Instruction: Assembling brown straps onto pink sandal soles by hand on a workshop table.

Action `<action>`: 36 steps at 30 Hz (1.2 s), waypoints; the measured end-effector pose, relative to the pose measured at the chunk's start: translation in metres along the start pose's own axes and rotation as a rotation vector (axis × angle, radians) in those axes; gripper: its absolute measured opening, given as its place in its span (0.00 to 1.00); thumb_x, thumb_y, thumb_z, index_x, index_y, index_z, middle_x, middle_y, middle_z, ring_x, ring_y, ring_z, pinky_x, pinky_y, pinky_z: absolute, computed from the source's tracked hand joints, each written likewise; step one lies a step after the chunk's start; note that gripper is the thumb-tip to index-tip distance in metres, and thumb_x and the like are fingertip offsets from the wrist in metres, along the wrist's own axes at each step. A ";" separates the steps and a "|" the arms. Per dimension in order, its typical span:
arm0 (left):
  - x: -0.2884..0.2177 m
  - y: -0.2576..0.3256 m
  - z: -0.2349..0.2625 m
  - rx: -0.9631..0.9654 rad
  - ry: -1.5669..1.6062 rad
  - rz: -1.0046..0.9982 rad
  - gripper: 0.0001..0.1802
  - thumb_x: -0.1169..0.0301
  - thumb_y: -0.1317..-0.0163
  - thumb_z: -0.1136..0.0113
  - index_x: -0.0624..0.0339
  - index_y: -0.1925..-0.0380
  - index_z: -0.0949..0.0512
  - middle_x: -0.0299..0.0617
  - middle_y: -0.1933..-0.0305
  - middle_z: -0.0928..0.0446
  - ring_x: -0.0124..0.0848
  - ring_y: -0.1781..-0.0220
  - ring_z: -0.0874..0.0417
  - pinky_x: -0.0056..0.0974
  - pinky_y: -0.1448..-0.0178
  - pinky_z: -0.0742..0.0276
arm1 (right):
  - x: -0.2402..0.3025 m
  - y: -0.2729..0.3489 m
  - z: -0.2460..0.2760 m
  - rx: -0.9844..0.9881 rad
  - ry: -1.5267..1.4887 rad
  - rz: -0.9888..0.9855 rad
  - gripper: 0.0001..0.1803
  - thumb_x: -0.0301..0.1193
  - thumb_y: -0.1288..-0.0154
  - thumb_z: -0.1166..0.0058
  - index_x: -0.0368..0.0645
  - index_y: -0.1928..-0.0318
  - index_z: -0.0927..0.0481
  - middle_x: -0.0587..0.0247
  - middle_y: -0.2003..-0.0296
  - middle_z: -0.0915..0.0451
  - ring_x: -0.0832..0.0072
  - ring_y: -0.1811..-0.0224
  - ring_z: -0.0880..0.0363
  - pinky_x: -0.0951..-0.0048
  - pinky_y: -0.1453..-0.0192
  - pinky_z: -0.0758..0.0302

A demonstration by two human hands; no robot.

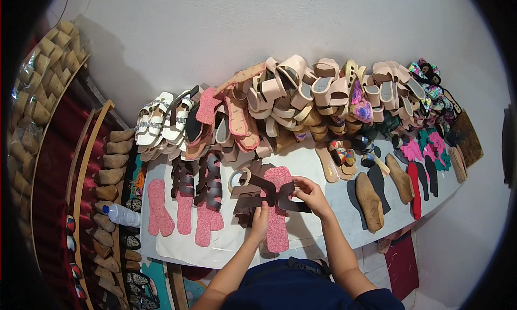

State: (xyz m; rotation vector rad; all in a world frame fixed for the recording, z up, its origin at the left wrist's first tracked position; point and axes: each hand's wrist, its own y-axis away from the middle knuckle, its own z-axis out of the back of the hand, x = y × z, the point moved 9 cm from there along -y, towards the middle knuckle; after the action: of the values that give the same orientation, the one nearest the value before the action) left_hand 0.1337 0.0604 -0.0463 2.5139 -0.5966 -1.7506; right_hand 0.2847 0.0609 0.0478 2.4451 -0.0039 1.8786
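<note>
Both hands pinched on one dark brown cut strap piece point(272, 198): left hand point(260, 219) grips its lower edge, right hand point(308, 194) holds the upper right end, strap stretched across a pink insole point(277, 213) lying lengthwise on the white worktable point(323, 224). Largest context first: a long heap of finished pale sandals point(301, 94) runs along the back of the table against the wall; racks of wooden shoe lasts point(110, 175) stand at the left. On the table left of the hands, two more pink insoles already carry dark straps point(211, 183), and one bare pink insole point(159, 208) lies beyond them, well apart. Right of the hands: two wooden lasts point(370, 201) on black sole cutouts. A roll of tape point(237, 178) sits just behind the work, near a stack of spare strap pieces. My read: step in hand is laying and aligning the strap over the insole, mid-batch. Next move likely calls for centring the crossed strap on the forefoot, keeping both ends even, then tucking ends under the insole edge without shifting it. Plastic bottle point(123, 215) at the left edge, clear of the work.
</note>
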 end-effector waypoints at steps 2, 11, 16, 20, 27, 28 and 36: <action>-0.008 0.004 -0.009 0.039 0.074 0.035 0.26 0.55 0.36 0.66 0.66 0.47 0.43 0.43 0.49 0.37 0.29 0.48 0.36 0.34 0.46 0.39 | -0.002 0.000 0.000 -0.012 0.054 0.003 0.22 0.18 0.48 0.53 0.34 0.50 0.35 0.56 0.61 0.26 0.76 0.62 0.26 0.77 0.57 0.28; 0.002 0.001 -0.003 -0.009 0.091 0.050 0.26 0.54 0.37 0.65 0.65 0.48 0.43 0.42 0.49 0.38 0.29 0.47 0.38 0.34 0.45 0.40 | -0.014 -0.002 -0.003 -0.156 -0.099 0.073 0.22 0.18 0.48 0.53 0.35 0.49 0.34 0.61 0.65 0.25 0.81 0.66 0.28 0.83 0.62 0.31; 0.012 -0.001 0.002 0.019 0.106 0.087 0.29 0.53 0.37 0.63 0.67 0.47 0.43 0.40 0.48 0.39 0.24 0.48 0.40 0.29 0.44 0.47 | -0.014 -0.001 -0.003 -0.230 -0.135 0.079 0.22 0.18 0.48 0.54 0.36 0.49 0.34 0.64 0.67 0.25 0.84 0.69 0.29 0.85 0.64 0.32; 0.011 0.001 -0.004 0.049 0.151 0.100 0.24 0.54 0.38 0.61 0.64 0.52 0.37 0.37 0.52 0.35 0.20 0.55 0.38 0.27 0.50 0.42 | -0.014 -0.003 -0.007 -0.223 -0.221 0.056 0.22 0.18 0.48 0.54 0.37 0.49 0.34 0.66 0.68 0.25 0.86 0.70 0.29 0.86 0.65 0.33; -0.008 0.011 -0.030 0.249 0.211 0.158 0.22 0.55 0.37 0.63 0.65 0.56 0.34 0.38 0.53 0.33 0.21 0.49 0.37 0.29 0.44 0.45 | -0.023 0.000 0.001 -0.271 -0.320 0.066 0.19 0.19 0.48 0.54 0.35 0.52 0.32 0.67 0.70 0.24 0.88 0.73 0.30 0.88 0.67 0.33; -0.005 0.009 -0.029 0.252 0.211 0.160 0.22 0.55 0.37 0.63 0.65 0.56 0.34 0.38 0.53 0.33 0.21 0.49 0.37 0.29 0.44 0.45 | -0.025 0.000 0.003 -0.275 -0.320 0.066 0.19 0.19 0.48 0.54 0.35 0.52 0.32 0.67 0.70 0.24 0.88 0.73 0.30 0.88 0.67 0.33; 0.004 -0.004 -0.009 0.124 0.111 0.132 0.26 0.59 0.36 0.63 0.66 0.45 0.46 0.42 0.43 0.44 0.28 0.40 0.46 0.33 0.39 0.51 | -0.030 0.004 0.009 -0.355 -0.256 0.001 0.12 0.21 0.46 0.54 0.33 0.58 0.29 0.67 0.72 0.23 0.86 0.75 0.27 0.86 0.73 0.30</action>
State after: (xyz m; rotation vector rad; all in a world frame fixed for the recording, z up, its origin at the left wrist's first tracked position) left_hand 0.1444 0.0615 -0.0473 2.5636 -0.8670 -1.5649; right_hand 0.2858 0.0557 0.0170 2.4075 -0.3206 1.4044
